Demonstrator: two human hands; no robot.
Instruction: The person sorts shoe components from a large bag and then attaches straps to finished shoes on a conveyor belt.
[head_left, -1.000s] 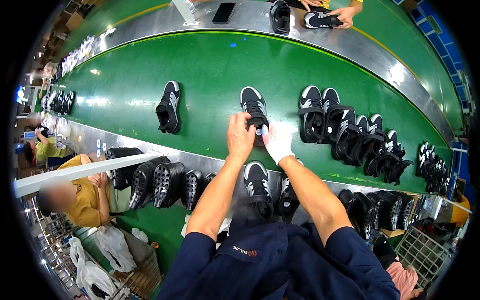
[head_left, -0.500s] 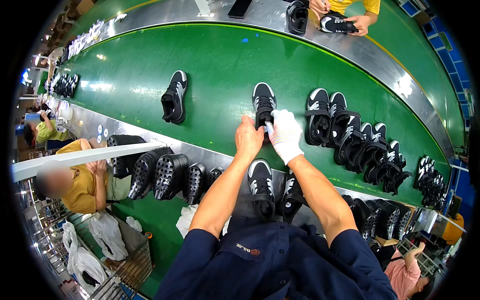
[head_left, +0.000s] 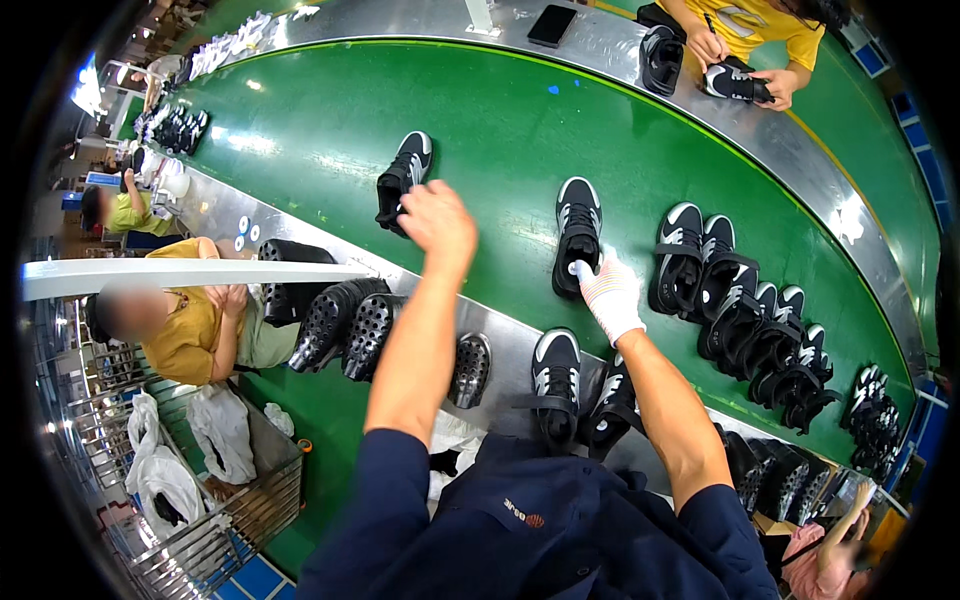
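Note:
My left hand [head_left: 438,228] is bare and reaches over the green surface to a black and grey sneaker [head_left: 411,158] at the left. Its bent fingers lie against the sneaker's heel and opening, closed round the edge; their tips are partly hidden. My right hand [head_left: 612,297], in a white knitted glove, is closed on the heel of another sneaker [head_left: 578,215], its thumb at the opening. That sneaker stands with its toe pointing away from me. Close to my body, two strapped sneakers [head_left: 556,375] stand on the metal ledge [head_left: 505,330].
Several paired sneakers [head_left: 680,245] run in a row at the right. Black studded shoe moulds [head_left: 367,335] line the near ledge at the left, beside a white bar [head_left: 190,275]. Across the green belt [head_left: 500,120], a person in yellow handles a shoe; a phone [head_left: 552,25] lies nearby.
My left hand has left the middle sneaker and moved left to the other one. My right hand keeps its hold on the middle sneaker's heel. The whole view has shifted slightly.

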